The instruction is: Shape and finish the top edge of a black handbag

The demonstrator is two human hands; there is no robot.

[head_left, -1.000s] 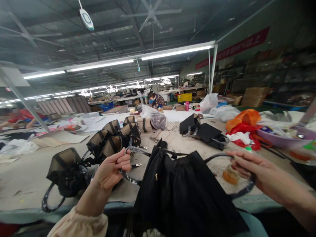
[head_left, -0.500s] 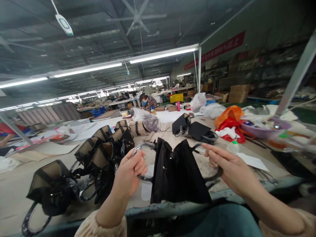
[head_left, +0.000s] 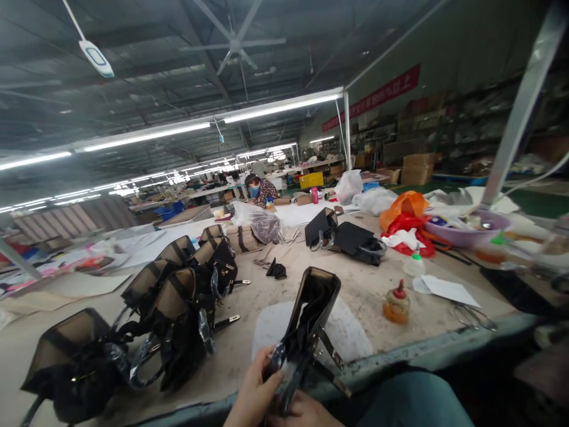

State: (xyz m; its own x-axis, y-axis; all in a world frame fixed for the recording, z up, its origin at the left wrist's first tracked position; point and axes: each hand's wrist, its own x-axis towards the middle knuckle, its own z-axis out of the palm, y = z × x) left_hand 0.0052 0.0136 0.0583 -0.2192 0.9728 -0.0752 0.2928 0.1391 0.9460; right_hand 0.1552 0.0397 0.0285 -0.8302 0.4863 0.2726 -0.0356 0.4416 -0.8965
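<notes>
A black handbag (head_left: 311,296) is tilted at the table's front edge, its brown-lined mouth facing up and away from me. My left hand (head_left: 256,382) is closed around the bag near its plastic-wrapped handle (head_left: 278,356). Low in the view, my right hand (head_left: 306,412) is closed on the near end of the bag, partly cut off by the frame and partly hidden. From the bag's right side hang black straps (head_left: 329,347) with metal ends. Beneath the bag lies a pale flat sheet (head_left: 351,332).
Several black handbags (head_left: 178,296) stand to the left. On the right are a glue bottle (head_left: 396,303) with a red tip, white paper (head_left: 448,290), scissors (head_left: 473,317) and a purple basin (head_left: 471,231). More black bags (head_left: 355,240) lie farther back. A person (head_left: 262,188) sits beyond.
The bag has turned from standing upright, with its handles held apart, to tilted lengthwise. Both hands have come together low at its near end. The glue bottle now shows.
</notes>
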